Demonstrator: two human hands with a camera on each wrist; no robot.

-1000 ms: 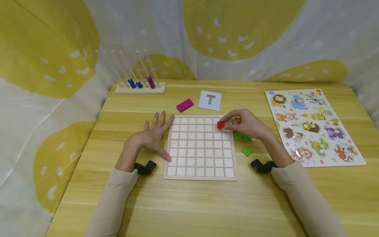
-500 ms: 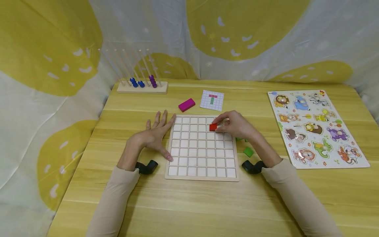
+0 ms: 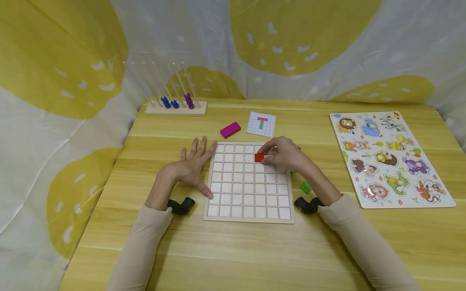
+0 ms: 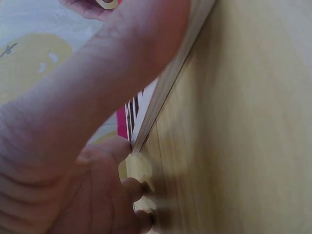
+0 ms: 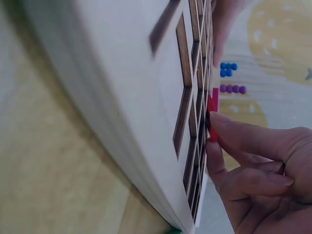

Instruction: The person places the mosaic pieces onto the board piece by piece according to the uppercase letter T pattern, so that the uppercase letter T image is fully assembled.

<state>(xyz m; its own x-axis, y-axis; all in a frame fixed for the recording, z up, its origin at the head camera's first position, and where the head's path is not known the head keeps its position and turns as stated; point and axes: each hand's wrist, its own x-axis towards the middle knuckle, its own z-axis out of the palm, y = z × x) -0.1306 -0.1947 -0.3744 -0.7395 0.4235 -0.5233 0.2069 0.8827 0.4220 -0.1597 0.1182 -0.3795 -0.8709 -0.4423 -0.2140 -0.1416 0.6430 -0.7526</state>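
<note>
A square wooden grid board with white cells lies in front of the person. My right hand pinches a red square tile between thumb and fingers, in the second row from the top. In the right wrist view, the red tile stands tilted at the grid's surface, fingertips on its edges. My left hand has its fingers spread at the board's left side, thumb and index finger touching the frame. One green tile lies right of the board; others are mostly hidden behind the right hand.
Beyond the board lie a magenta block and a card printed with a red and green T. A peg rack with blue and purple beads stands back left. An animal puzzle board lies at the right.
My right hand has carried the red tile leftward over the grid and down to a cell in the second row. The left hand stays at the board's left edge.
</note>
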